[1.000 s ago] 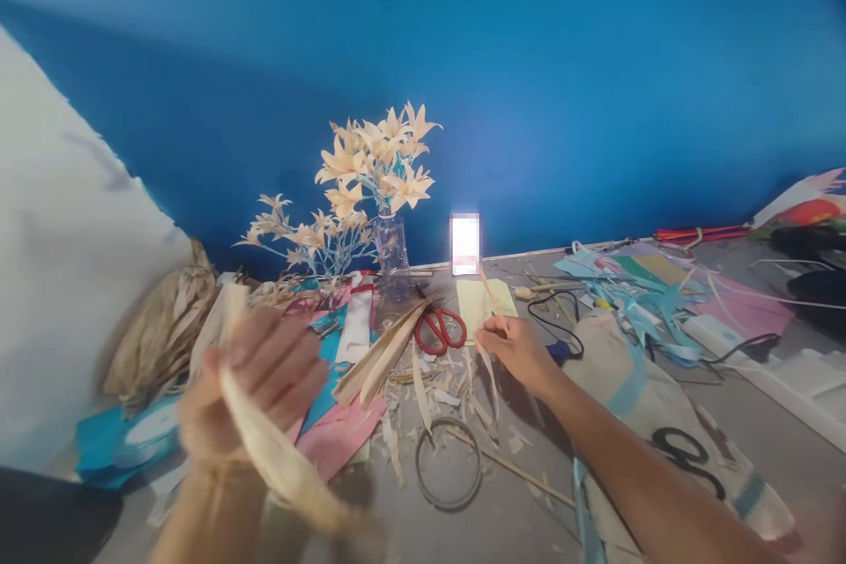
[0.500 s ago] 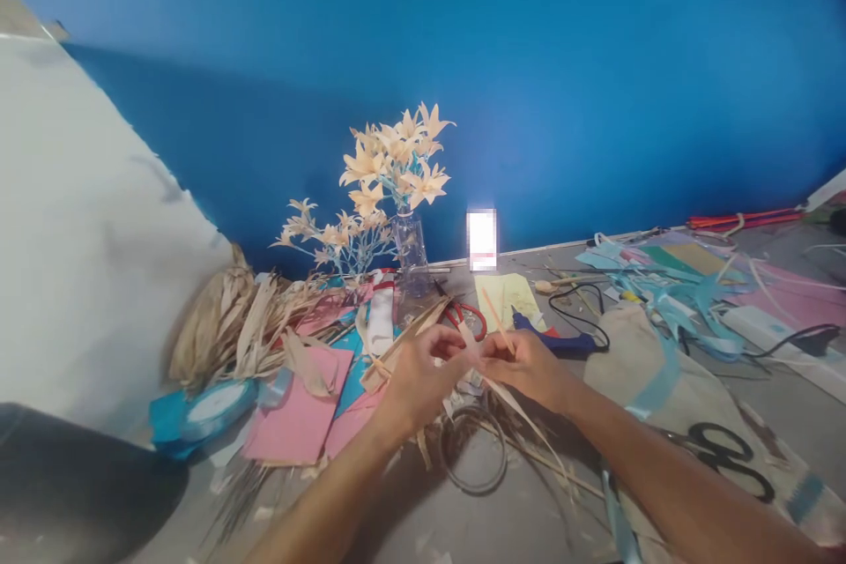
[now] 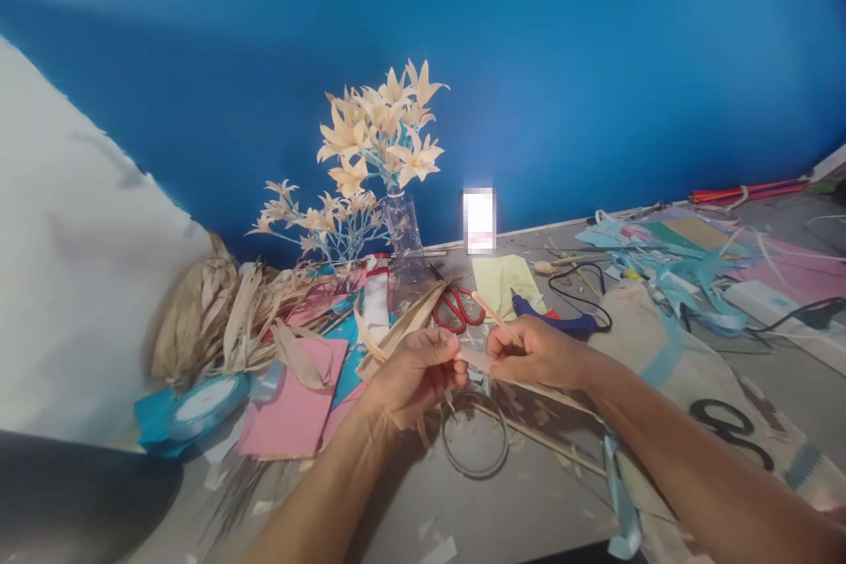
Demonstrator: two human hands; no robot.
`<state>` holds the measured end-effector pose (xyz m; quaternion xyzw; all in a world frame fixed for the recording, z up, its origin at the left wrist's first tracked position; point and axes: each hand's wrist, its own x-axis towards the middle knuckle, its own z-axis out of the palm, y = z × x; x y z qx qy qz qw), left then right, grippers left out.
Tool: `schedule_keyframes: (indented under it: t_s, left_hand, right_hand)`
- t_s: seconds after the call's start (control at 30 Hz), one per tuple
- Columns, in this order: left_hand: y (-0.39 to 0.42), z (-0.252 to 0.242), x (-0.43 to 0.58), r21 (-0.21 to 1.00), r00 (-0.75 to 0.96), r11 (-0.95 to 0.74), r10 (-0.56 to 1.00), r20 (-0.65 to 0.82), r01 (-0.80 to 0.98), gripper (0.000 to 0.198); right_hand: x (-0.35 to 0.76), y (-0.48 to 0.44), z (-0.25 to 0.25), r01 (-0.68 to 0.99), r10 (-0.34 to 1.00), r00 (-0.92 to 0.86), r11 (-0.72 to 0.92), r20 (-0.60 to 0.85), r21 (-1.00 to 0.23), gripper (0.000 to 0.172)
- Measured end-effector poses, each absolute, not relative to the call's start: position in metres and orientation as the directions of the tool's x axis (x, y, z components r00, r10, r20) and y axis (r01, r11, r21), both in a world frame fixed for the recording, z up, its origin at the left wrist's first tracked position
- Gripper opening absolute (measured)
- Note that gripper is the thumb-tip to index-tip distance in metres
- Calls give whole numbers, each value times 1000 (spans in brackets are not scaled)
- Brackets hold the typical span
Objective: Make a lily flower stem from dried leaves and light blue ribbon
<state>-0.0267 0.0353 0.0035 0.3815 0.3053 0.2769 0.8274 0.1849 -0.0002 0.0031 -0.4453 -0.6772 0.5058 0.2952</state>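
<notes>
A pale strip of dried husk is stretched between my two hands above the table. My left hand pinches one end between thumb and fingers. My right hand pinches the strip at its other side, with a long tail running off below the wrist. A thin pale-orange stick also juts up from the right hand's fingers. Just beyond the hands lie red-handled scissors and a larger piece of husk. Below them a coil of wire rests on the table.
Husk flowers stand in a clear bottle by the blue wall. A blue glue gun lies past my right hand. Dried husks, pink paper and a ribbon roll sit left; black-handled scissors lie right.
My hands have moved apart, exposing the strip between them. The left hand has turned so that its fingers show more. The view has shifted slightly.
</notes>
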Motion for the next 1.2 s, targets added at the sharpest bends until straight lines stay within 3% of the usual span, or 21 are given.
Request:
schedule_keyframes:
  t_s: [0.17,0.23,0.33,0.4,0.53,0.67,0.83,1.03,1.13,1.2]
  left_hand:
    - [49,18,-44,838,505,420,837,-211,-348,23]
    - [47,17,-45,910,497,339,848,-186,-238,29]
    - [36,8,-36,959,665,278,708,-239,48,37]
    - [28,3,-28,956,713,261,645,-274,131,35]
    - [21,2,-22,931,683,359,663,-307,70,35]
    - [19,0,-24,851,788,524,529,-314,-13,37]
    - [24,-6,-32,812,864,582,431,-260,-46,39]
    - [37,1,-43,833,803,526,565,-190,-174,42]
    - [29,1,-34,876,771,472,592,-233,-98,51]
    - [19,-2,-24,889,749,456,599,-283,-29,45]
  right_hand:
    - [188,-4,11,369,853,-502,61,-143,-927,10]
    - [187,-5,10,401,828,-531,60,-179,-914,9]
    - [185,-6,7,421,810,-554,73,-193,-904,7]
    - [185,-5,7,415,795,-573,75,-197,-906,9]
    - [188,-3,7,339,782,-600,56,-170,-939,15]
    - [195,0,3,210,755,-646,33,-114,-977,20]
    - [204,3,0,166,736,-663,-36,-139,-985,26]
    - [208,3,7,204,765,-623,-40,-161,-978,20]
    - [207,3,8,222,769,-612,-56,-183,-974,18]
    - [206,2,6,237,775,-601,-63,-197,-969,19]
